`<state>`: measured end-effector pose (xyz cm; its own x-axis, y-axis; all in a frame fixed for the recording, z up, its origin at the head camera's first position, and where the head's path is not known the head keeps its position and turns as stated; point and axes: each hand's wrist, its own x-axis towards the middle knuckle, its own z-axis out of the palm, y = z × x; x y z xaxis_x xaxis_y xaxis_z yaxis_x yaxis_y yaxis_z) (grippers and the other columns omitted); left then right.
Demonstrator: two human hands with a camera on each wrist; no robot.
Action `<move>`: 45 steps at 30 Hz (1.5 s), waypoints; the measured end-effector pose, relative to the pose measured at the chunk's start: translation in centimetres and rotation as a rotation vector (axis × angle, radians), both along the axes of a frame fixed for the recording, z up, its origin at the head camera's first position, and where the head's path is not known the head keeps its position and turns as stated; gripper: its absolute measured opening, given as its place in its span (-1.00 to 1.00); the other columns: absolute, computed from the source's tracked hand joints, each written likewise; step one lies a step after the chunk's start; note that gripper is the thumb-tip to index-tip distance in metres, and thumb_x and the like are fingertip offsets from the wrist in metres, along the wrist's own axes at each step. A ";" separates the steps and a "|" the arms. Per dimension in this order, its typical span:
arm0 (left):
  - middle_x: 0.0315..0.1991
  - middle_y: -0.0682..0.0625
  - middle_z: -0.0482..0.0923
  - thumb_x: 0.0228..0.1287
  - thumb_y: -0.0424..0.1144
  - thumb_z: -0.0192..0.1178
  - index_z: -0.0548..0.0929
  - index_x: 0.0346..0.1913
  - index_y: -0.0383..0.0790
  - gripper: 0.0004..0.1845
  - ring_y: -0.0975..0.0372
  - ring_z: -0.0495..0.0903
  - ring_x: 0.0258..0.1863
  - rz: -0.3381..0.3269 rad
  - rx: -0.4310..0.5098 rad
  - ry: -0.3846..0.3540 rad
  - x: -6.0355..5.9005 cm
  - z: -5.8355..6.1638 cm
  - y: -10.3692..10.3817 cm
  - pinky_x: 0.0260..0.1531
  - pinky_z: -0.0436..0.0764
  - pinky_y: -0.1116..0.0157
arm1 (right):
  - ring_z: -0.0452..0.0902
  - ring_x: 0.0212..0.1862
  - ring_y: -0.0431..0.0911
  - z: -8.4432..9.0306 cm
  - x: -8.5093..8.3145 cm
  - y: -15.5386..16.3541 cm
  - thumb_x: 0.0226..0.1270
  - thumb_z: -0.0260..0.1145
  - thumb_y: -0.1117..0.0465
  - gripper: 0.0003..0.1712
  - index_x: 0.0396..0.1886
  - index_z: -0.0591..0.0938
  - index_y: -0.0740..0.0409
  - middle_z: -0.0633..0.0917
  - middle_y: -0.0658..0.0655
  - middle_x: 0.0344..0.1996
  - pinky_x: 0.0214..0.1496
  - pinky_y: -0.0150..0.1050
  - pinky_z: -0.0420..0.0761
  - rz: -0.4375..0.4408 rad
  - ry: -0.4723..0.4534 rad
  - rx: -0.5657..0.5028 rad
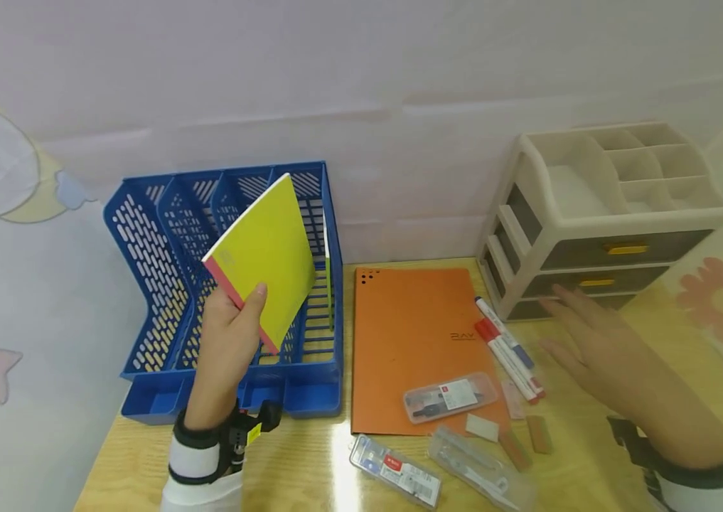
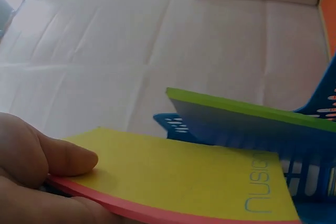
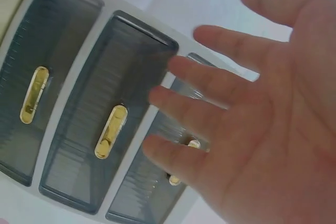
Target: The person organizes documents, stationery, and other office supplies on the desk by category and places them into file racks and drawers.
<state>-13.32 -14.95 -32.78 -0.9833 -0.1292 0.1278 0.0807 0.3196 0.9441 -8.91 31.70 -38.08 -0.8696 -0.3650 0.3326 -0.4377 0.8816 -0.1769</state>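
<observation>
My left hand pinches a yellow notebook along its pink spine, thumb on the yellow cover. The notebook is tilted over the right-hand slots of a blue file rack. A thin green-edged notebook stands upright in the rightmost slot, beside the yellow one. My right hand holds nothing, with its fingers spread apart. It hovers in front of the white drawer unit, whose yellow handles show behind the fingers in the right wrist view.
An orange folder lies between rack and drawers, with a compass case on it. Markers and erasers lie at its right side. Two clear cases, one a labelled box, lie near the front.
</observation>
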 end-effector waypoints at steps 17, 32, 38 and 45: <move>0.47 -0.21 0.40 0.68 -0.24 -0.16 0.26 0.57 -0.24 -0.50 -0.06 0.51 0.39 -0.130 0.064 -0.047 -5.8 -3.3 1.7 0.31 0.55 -0.08 | 0.37 0.36 0.47 -0.3 -0.3 -1.3 0.40 0.40 0.09 -0.26 0.45 0.42 0.34 0.43 0.46 0.42 0.26 0.53 0.37 0.047 -0.048 -0.045; 0.52 -0.30 0.29 0.65 -0.32 -0.17 0.13 0.62 -0.30 -0.43 -0.08 0.36 0.47 -0.183 0.072 -0.020 -8.3 -5.0 3.4 0.47 0.37 -0.07 | 0.37 0.39 0.45 -0.5 -0.1 -1.2 0.44 0.38 0.11 -0.12 0.60 0.22 0.28 0.36 0.45 0.49 0.60 0.18 0.19 0.047 -0.135 -0.087; 0.66 -0.21 -0.06 0.61 -0.34 -0.15 -0.18 0.69 -0.18 -0.27 -0.10 0.14 0.57 -0.305 0.079 -0.120 -8.5 -5.3 3.3 0.51 0.27 -0.07 | 0.39 0.37 0.45 -0.4 -0.2 -1.5 0.46 0.38 0.09 -0.12 0.61 0.20 0.25 0.35 0.43 0.50 0.59 0.15 0.22 0.047 -0.148 -0.095; 0.67 -0.19 -0.15 0.51 -0.40 -0.02 -0.23 0.70 0.06 -0.12 -0.15 0.06 0.61 -0.477 0.022 -0.226 -8.5 -5.4 2.4 0.36 0.43 -0.20 | 0.37 0.37 0.48 -0.6 -0.3 -1.6 0.46 0.37 0.09 -0.11 0.63 0.17 0.21 0.33 0.45 0.51 0.48 0.32 0.29 0.036 -0.190 -0.114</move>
